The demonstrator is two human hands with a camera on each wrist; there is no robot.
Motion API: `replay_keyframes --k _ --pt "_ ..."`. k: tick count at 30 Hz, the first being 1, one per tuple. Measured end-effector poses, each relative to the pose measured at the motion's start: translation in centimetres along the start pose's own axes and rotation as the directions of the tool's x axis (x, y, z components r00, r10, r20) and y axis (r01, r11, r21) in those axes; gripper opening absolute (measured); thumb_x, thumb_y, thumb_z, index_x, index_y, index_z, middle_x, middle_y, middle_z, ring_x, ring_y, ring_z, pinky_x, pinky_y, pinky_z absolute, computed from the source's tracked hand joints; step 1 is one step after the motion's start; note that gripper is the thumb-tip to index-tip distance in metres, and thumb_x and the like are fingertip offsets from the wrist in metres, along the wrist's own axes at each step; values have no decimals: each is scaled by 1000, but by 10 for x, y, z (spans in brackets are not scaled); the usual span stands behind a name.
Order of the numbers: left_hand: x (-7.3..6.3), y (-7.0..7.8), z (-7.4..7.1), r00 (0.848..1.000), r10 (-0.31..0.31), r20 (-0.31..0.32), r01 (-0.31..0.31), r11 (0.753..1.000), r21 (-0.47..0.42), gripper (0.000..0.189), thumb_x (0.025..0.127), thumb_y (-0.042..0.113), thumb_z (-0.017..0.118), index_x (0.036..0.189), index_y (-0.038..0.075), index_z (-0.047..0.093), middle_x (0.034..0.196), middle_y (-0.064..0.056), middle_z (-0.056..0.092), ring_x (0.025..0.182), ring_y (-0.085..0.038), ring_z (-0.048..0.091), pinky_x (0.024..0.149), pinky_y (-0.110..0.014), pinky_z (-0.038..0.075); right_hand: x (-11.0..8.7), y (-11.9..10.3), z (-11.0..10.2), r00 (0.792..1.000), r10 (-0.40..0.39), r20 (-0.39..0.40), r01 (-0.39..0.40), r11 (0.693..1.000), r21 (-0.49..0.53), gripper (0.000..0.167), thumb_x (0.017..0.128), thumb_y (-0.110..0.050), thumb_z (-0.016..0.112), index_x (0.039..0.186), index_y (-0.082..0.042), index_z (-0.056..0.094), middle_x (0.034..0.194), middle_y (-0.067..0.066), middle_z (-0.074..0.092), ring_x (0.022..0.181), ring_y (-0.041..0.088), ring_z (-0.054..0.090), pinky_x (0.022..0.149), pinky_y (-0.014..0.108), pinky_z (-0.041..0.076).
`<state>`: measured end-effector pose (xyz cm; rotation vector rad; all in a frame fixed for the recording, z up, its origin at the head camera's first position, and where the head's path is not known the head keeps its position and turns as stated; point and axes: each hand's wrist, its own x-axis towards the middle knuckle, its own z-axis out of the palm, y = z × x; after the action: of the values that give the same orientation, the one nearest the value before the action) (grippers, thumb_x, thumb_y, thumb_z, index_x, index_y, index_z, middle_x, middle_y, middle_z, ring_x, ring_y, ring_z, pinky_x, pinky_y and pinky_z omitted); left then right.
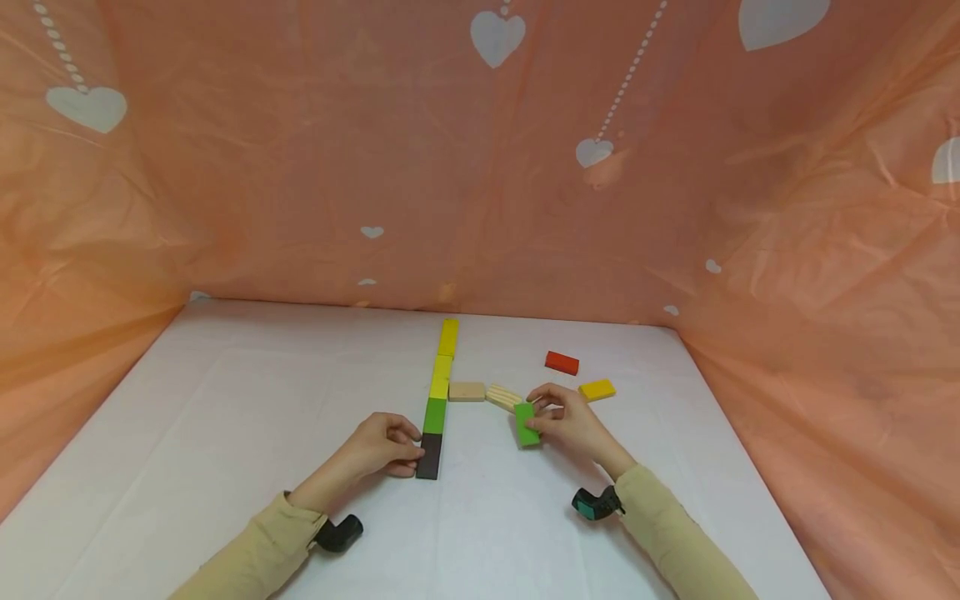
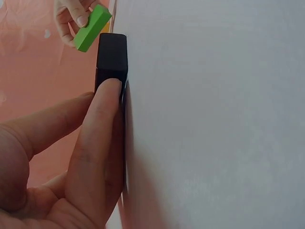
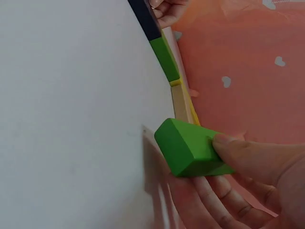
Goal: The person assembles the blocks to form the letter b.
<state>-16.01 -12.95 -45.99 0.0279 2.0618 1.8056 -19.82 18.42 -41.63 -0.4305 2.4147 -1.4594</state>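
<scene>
My right hand (image 1: pixel 573 421) pinches a green block (image 1: pixel 527 425) between thumb and fingers, tilted above the white table. In the right wrist view that green block (image 3: pixel 190 148) is close, and its shadow falls on the table. My left hand (image 1: pixel 382 446) touches the left side of a black block (image 1: pixel 430 456), the nearest piece in a straight row. Beyond it in the row lie another green block (image 1: pixel 435 415) and two yellow blocks (image 1: pixel 441 377). A plain wooden block (image 1: pixel 467 392) branches right from the row, followed by a striped wooden block (image 1: pixel 504 397) lying at an angle.
A red block (image 1: pixel 562 362) and a loose yellow block (image 1: pixel 597 390) lie to the right, beyond my right hand. The white table (image 1: pixel 225 400) meets an orange curtain (image 1: pixel 337 167) with white hearts at the back and sides.
</scene>
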Motion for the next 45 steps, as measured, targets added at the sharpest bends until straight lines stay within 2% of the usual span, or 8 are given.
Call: replay_keyframes --k 7,12,19,30,34,38,41,45 --pt "-1 1 0 1000 -3 5 3 1000 5 24 82 -9 67 103 -15 56 76 -10 59 60 -15 64 61 -33 61 -1 2 5 1000 25 14 -26 999 39 33 85 1 69 114 7 55 101 20 58 79 25 62 70 34 60" --pt "-1 1 0 1000 -20 -6 20 1000 12 24 82 -9 67 103 -14 57 77 -11 59 59 -16 64 61 -33 61 5 15 8 999 35 11 -35 998 55 32 85 3 69 113 6 55 97 18 57 78 26 62 68 38 61" --pt "-1 1 1 999 -32 -15 32 999 22 23 83 -9 68 103 -13 57 77 -12 58 58 -16 64 61 -33 61 14 36 12 997 65 -35 -64 998 17 34 83 -8 75 112 -1 58 95 10 60 76 22 60 67 32 60" --pt "-1 2 0 999 -32 -16 33 999 28 24 82 -8 68 103 -13 57 78 -12 59 58 -16 64 61 -33 61 10 30 15 997 72 -40 -73 997 -24 32 83 -10 76 110 -2 60 100 10 61 76 21 58 65 31 60" --pt "-1 2 0 1000 -28 -10 28 999 25 24 82 -8 68 103 -13 57 78 -12 59 59 -17 64 61 -33 61 8 28 12 996 90 -5 -90 996 -22 36 83 -10 75 114 -1 60 110 13 61 75 22 58 67 33 60" --pt "0 2 0 999 -31 -8 31 999 28 24 83 -8 68 103 -13 57 78 -12 59 59 -17 64 61 -33 61 9 31 6 995 80 61 -77 996 -51 47 80 -14 79 121 -3 59 118 11 59 77 20 57 70 27 57" --pt "0 3 0 999 -34 -9 34 999 28 24 83 -8 68 104 -13 57 79 -13 59 59 -17 65 62 -33 61 8 30 3 991 73 108 -67 996 -63 55 77 -13 81 125 -3 57 120 11 58 80 19 58 71 26 54" --pt "0 3 0 999 -35 -10 35 999 21 24 83 -9 67 104 -14 57 78 -12 59 59 -17 64 62 -33 61 7 28 0 985 80 156 -74 996 -42 62 75 -6 82 129 -1 53 121 13 56 86 20 61 76 29 57"
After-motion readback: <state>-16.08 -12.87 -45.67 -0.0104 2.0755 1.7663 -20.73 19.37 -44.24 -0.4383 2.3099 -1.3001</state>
